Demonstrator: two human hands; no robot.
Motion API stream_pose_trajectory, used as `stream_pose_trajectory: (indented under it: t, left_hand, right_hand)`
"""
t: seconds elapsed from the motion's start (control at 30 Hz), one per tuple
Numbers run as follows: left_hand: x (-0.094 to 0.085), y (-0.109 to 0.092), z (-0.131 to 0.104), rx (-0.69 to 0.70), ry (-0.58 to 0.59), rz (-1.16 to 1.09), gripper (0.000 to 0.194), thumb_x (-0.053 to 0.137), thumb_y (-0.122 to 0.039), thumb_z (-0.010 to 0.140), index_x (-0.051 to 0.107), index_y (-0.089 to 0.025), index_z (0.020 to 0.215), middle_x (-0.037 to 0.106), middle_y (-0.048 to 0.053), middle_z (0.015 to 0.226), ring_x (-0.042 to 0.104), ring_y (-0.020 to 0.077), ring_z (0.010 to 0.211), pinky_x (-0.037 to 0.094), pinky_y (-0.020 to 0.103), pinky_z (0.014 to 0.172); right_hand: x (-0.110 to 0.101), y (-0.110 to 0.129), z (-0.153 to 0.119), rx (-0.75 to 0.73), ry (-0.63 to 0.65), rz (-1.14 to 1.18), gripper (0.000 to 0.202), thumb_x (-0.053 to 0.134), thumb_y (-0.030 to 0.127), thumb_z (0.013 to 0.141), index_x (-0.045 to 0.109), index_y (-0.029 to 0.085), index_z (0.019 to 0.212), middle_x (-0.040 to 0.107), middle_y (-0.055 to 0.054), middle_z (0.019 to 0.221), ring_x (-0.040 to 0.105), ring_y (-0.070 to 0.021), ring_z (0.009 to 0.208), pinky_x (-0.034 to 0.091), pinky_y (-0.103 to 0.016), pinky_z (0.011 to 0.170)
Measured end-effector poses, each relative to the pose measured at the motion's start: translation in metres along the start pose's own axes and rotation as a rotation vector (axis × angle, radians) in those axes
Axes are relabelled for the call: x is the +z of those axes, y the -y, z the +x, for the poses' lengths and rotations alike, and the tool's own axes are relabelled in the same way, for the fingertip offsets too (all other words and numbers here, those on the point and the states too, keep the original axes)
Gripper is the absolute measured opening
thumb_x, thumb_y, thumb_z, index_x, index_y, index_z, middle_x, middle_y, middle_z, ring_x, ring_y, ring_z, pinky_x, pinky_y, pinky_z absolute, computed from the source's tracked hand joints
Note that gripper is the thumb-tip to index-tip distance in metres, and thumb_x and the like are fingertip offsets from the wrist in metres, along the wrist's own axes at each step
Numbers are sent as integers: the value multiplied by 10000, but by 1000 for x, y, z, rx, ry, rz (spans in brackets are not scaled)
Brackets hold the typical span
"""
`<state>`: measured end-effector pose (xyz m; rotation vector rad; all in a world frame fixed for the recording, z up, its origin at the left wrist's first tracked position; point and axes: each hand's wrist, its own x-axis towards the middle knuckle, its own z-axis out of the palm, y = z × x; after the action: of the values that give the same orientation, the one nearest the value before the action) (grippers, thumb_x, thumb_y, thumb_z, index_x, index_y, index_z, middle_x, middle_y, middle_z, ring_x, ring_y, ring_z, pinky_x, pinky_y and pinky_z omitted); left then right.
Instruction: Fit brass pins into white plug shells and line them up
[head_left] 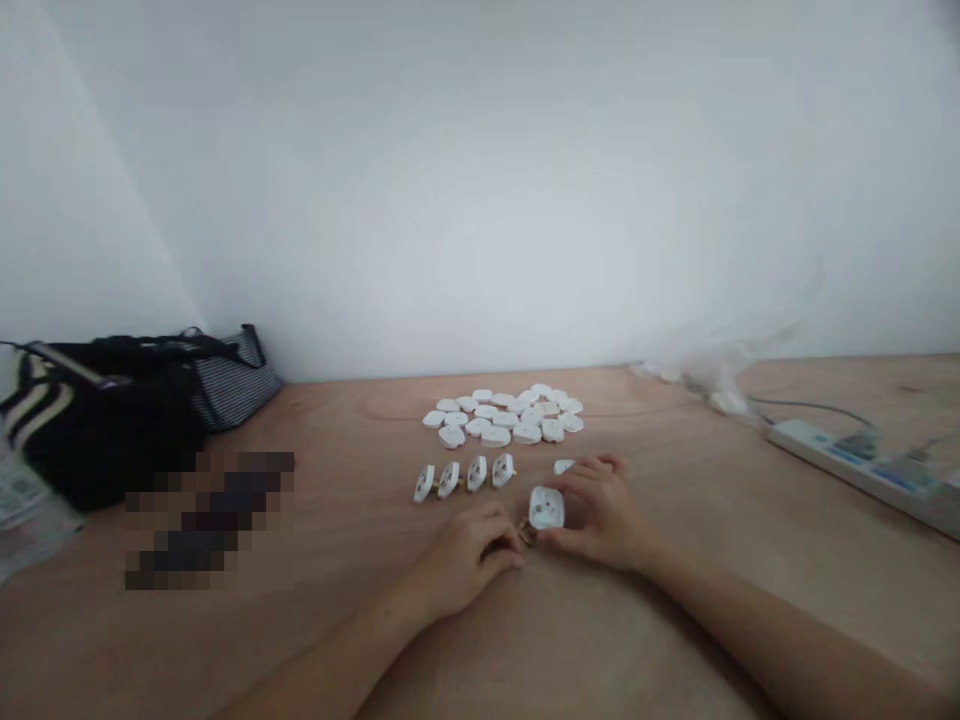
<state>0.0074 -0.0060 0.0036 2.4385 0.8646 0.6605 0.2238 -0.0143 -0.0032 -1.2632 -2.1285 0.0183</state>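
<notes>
My right hand (pixel 600 515) grips a white square plastic piece (pixel 547 508) by its right side, its hollow face showing. Just left of it, my left hand (pixel 480 555) rests on the table with curled fingers beside small brass-coloured parts (pixel 526 532); whether it pinches anything is hidden. Several white pieces with brass pins stand on edge in a row, one of them a white plug piece (pixel 477 473) behind my left hand. Farther back lies a group of white covers (pixel 504 420). Another white piece (pixel 563 467) is partly covered by my right fingers.
A black bag (pixel 112 420) and a striped pouch (pixel 234 380) are at the left, with a pixelated dark object (pixel 217 520) nearer. Clear plastic wrap (pixel 712 375) and a white power strip (pixel 862 470) with cables lie on the right. A wall stands behind the wooden table (pixel 337 420).
</notes>
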Motion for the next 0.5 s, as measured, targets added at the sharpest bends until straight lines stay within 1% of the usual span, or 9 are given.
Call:
stream_pose_trajectory:
  t: [0.13, 0.2, 0.27, 0.33, 0.4, 0.5]
  left_hand:
    - [-3, 1, -2, 9, -2, 56, 82, 583, -153, 792, 588, -166, 711, 598, 7, 737, 553, 159, 733, 423, 244, 666]
    - [-6, 2, -3, 13, -39, 75, 93, 555, -157, 806, 584, -170, 719, 599, 5, 729, 549, 157, 724, 417, 241, 660]
    - [-8, 3, -4, -11, -103, 58, 90, 544, -170, 810, 583, -172, 729, 592, 2, 713, 542, 151, 699, 416, 239, 648]
    - [-9, 5, -3, -58, -172, -43, 65, 538, -187, 815, 579, -169, 769, 585, 0, 712, 541, 141, 677, 426, 237, 636]
    - [-8, 7, -2, -111, -240, -238, 58, 531, -210, 823, 561, -164, 842, 573, -2, 716, 549, 130, 653, 448, 234, 614]
    - [-2, 8, -1, -165, -317, -538, 136, 547, -235, 818, 518, -161, 929, 562, -11, 719, 574, 121, 636, 479, 234, 594]
  right_hand:
    - [-1, 3, -1, -15, 18, 29, 382, 656, 522, 654, 637, 257, 928, 663, -36, 829, 541, -241, 862, 243, -407, 859]
    - [-1, 5, -1, -22, 28, 46, 385, 654, 519, 657, 636, 253, 935, 663, -37, 830, 539, -243, 863, 241, -411, 864]
    - [-2, 8, -1, -29, 35, 66, 400, 659, 521, 648, 634, 253, 944, 663, -38, 837, 536, -246, 871, 237, -413, 869]
    - [-2, 11, -1, -43, 47, 87, 401, 670, 515, 634, 634, 264, 944, 659, -27, 831, 533, -243, 874, 231, -412, 873]
    - [-2, 14, -1, -58, 63, 110, 406, 680, 510, 623, 632, 273, 949, 658, -20, 834, 534, -239, 872, 226, -410, 876]
    - [-2, 20, -1, -73, 86, 150, 402, 686, 507, 618, 633, 273, 941, 666, -24, 872, 538, -237, 877, 207, -414, 900]
